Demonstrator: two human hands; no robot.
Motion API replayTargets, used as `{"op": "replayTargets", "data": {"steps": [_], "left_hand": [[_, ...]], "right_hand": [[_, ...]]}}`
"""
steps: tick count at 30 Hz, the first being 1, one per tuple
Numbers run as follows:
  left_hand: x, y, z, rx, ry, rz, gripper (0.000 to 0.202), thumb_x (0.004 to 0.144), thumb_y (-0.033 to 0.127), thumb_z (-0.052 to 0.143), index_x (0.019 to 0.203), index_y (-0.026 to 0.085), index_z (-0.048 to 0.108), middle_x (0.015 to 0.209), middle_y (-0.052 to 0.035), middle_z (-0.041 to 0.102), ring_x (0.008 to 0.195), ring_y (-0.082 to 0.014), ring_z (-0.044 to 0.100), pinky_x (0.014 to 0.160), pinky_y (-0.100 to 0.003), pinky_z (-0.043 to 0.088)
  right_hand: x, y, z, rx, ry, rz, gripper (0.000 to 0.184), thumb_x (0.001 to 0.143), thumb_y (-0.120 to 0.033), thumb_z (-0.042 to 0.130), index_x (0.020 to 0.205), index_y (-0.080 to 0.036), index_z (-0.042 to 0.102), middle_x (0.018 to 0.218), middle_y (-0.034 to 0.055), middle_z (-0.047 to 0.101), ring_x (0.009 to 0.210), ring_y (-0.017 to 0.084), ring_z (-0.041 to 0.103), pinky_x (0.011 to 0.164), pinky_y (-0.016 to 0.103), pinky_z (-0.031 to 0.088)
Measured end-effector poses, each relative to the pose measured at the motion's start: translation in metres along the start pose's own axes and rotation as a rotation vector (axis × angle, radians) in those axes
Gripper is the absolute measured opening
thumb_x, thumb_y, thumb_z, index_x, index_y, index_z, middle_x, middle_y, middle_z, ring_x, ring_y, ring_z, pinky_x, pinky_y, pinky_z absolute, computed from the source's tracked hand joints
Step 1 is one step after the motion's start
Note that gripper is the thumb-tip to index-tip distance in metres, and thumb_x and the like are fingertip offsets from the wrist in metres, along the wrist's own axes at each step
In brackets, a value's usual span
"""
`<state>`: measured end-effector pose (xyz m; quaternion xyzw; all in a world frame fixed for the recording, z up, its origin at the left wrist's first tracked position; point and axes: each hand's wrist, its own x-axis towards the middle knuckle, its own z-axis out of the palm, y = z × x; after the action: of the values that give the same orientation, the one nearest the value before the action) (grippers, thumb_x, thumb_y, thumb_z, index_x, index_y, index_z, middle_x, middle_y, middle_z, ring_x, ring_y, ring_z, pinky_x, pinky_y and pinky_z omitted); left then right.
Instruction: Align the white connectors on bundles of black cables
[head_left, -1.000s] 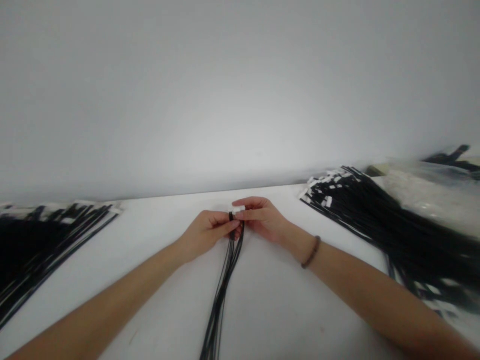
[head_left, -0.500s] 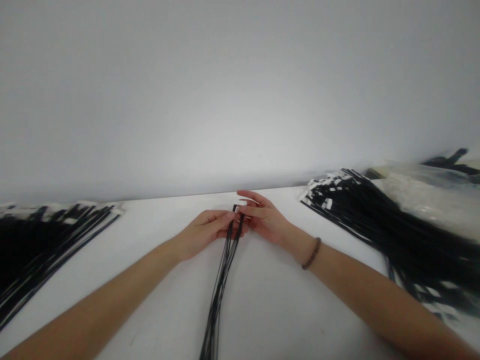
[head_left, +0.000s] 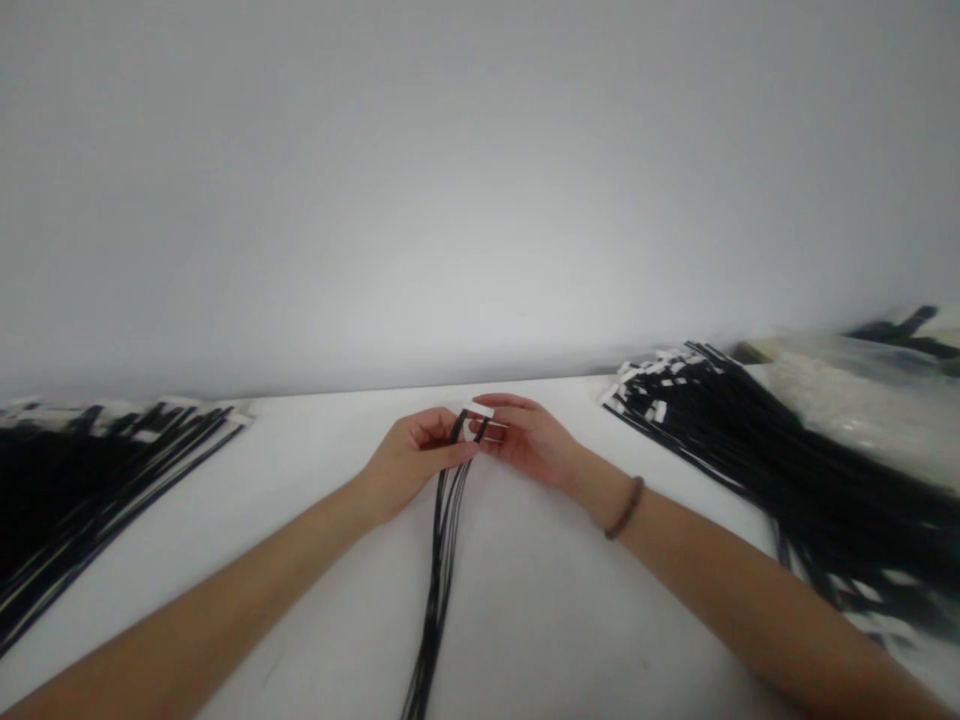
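A bundle of thin black wires, a wire harness (head_left: 437,590), runs up from the bottom edge to my hands at the middle. Its top splits into two black strands that meet a white connector (head_left: 478,409). My left hand (head_left: 416,455) pinches the wires just below the connector, thumb laid across them. From the other side, my right hand (head_left: 529,437), with a dark beaded bracelet (head_left: 625,508) on the wrist, has its curled fingers on the right strand and the connector's right end. Its exact fingertip contact is partly hidden.
To the left lies a pile of black wire harnesses (head_left: 67,500) with white connectors at the far end. Another pile (head_left: 765,440) lies to the right, beside a clear plastic bag (head_left: 862,400) of pale contents. A plain wall (head_left: 480,200) rises behind the white table (head_left: 322,620).
The white connector now shows clearly above my fingers. My left thumb has shifted lower across the wires, and my right fingers have drawn closer together around the connector end.
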<state>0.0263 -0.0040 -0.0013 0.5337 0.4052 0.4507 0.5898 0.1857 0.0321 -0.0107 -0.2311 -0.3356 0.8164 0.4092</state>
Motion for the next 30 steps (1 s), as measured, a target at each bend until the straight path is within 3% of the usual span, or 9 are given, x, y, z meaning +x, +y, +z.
{"op": "replayTargets", "data": {"steps": [12, 30], "left_hand": [[0.0000, -0.0023, -0.0005, 0.016, -0.008, -0.009, 0.015, 0.065, 0.020, 0.066, 0.071, 0.014, 0.054, 0.067, 0.0028, 0.056, 0.063, -0.0078, 0.049, 0.062, -0.021, 0.036], [0.0026, -0.0036, -0.0001, 0.035, -0.003, -0.010, 0.015, 0.065, 0.023, 0.065, 0.073, 0.014, 0.056, 0.062, 0.0031, 0.052, 0.056, -0.0070, 0.044, 0.054, -0.021, 0.034]], "right_hand": [[0.0002, -0.0025, 0.0052, 0.044, -0.022, 0.044, 0.014, 0.069, -0.021, 0.055, 0.078, -0.013, 0.063, 0.070, 0.0044, 0.064, 0.070, 0.014, 0.060, 0.069, 0.027, 0.044], [-0.0013, -0.0022, 0.0015, 0.022, -0.090, 0.002, 0.020, 0.068, -0.017, 0.058, 0.087, -0.012, 0.063, 0.080, 0.0049, 0.065, 0.075, 0.013, 0.059, 0.072, 0.026, 0.042]]}}
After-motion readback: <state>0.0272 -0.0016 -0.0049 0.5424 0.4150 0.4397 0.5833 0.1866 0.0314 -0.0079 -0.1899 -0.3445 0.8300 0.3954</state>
